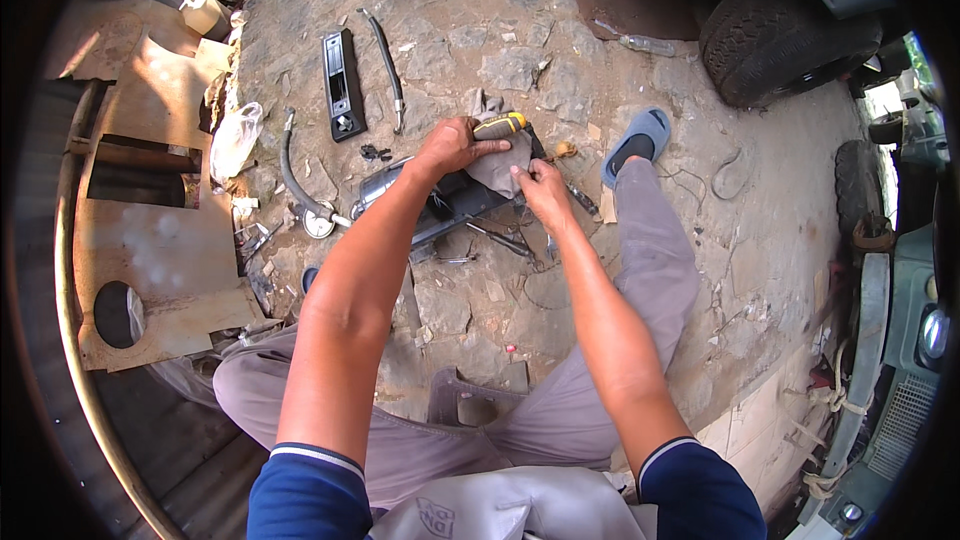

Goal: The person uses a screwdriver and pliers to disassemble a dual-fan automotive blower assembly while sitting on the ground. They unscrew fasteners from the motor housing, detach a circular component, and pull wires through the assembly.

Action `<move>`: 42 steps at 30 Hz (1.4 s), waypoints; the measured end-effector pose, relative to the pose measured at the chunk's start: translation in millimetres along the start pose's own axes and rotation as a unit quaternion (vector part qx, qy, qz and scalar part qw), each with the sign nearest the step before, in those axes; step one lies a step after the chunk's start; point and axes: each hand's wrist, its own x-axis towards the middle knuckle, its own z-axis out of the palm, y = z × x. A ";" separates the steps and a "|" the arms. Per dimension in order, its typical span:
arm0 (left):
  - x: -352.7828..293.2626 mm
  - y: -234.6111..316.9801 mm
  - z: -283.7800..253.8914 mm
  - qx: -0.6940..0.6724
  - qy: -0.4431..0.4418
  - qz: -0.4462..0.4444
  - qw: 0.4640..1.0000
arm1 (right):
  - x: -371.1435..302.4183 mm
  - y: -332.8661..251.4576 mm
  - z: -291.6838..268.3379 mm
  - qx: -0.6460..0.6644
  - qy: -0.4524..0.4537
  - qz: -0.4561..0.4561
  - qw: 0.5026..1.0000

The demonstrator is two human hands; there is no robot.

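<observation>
My left hand (450,146) is closed around a yellow and black screwdriver handle (500,126), its end pointing right; the shaft is hidden. A grey cloth (505,168) hangs below the handle, draped over a black plastic housing (455,208) on the ground. My right hand (545,196) pinches the cloth's right edge between thumb and fingers. Both forearms partly cover the housing. Just right of it, a dark tool (583,200) lies by my right hand, and pliers (503,240) rest in front of the housing.
Beyond my hands lie a long black panel (343,85) and a black hose (384,65). A second hose with a gauge (318,220) sits to the left. Cardboard (165,250) borders the left side. A vehicle tyre (790,35) and a vehicle front (905,370) stand right.
</observation>
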 end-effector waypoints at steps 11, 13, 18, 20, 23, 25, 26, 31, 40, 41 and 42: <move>-16.0 -8.0 -10.5 -0.008 0.004 0.027 1.000 | -57.2 -70.5 -110.2 0.515 0.095 -0.043 0.851; -14.9 -12.2 -3.2 0.011 0.029 0.039 0.999 | -53.4 -61.9 -121.6 0.526 0.132 -0.037 0.840; -20.5 -11.5 9.1 0.037 0.071 0.061 0.995 | -46.4 -6.6 -84.4 0.322 0.226 0.001 0.919; -24.3 -14.9 11.2 0.038 0.072 0.065 0.995 | -43.7 14.1 -46.0 0.165 0.212 -0.029 0.963; -21.8 -6.5 12.2 0.030 0.059 0.080 0.995 | -38.6 42.8 6.5 -0.090 0.186 -0.225 0.952; -19.3 -10.0 9.3 0.028 0.059 0.088 0.994 | -42.7 59.2 24.6 -0.159 0.139 -0.217 0.953; -17.2 -12.5 10.0 0.028 0.063 0.097 0.993 | -39.5 65.2 26.8 -0.137 0.134 -0.192 0.963; -22.3 -15.4 10.0 0.038 0.063 0.079 0.994 | -29.1 68.1 23.3 -0.140 0.115 -0.022 0.983; -20.5 -20.3 15.6 0.031 0.090 0.116 0.989 | -2.0 78.7 5.2 -0.079 -0.029 0.024 0.996; -19.8 -21.2 16.1 0.022 0.089 0.113 0.989 | -1.0 79.2 4.1 -0.034 -0.040 0.043 0.998; -20.5 -23.0 17.1 0.014 0.087 0.108 0.990 | -2.4 76.4 4.4 0.021 -0.055 0.061 0.996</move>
